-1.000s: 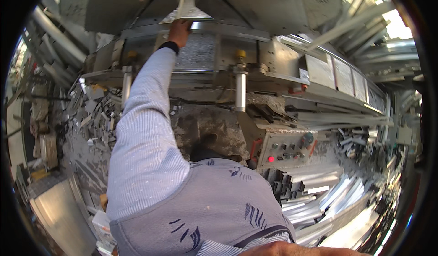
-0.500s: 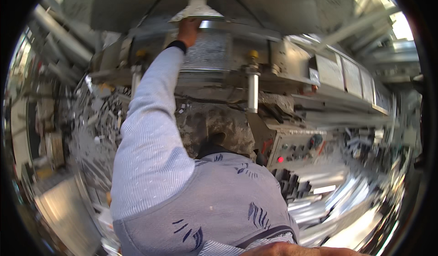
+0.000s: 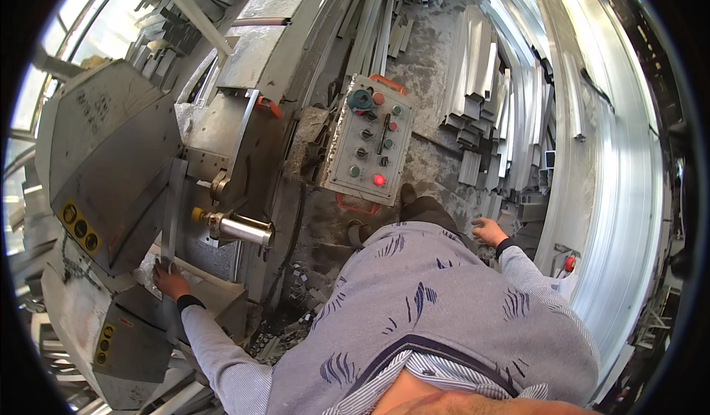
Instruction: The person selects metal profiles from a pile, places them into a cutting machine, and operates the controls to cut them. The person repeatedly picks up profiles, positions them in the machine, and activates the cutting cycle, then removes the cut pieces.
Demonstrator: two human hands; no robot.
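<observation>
On the left, my left hand (image 3: 171,280) reaches to a grey saw-like machine (image 3: 111,141). Its fingers are bent around the lower part of a flat metal bar (image 3: 174,211), which stands against the housing; the far side of the grip is hidden. My right hand (image 3: 489,232) hangs out at my right side, open, its fingers loosely apart with nothing in them. Beneath it, metal profiles lie on the floor. Ahead of me stands a control box (image 3: 370,141) with a lit red button, and a dark green cloth-like bundle (image 3: 361,102) sits on one corner.
A shiny cylinder (image 3: 248,230) with a yellow cap juts from the machine toward me. Stacked metal profiles (image 3: 473,75) lie ahead to the right, beside a long bright metal surface (image 3: 617,156). Small offcuts (image 3: 299,289) litter the floor between me and the machine.
My body and view have turned right, so the machine now lies to my left and the control box ahead. My left hand stays at the machine; my right hand has come into view.
</observation>
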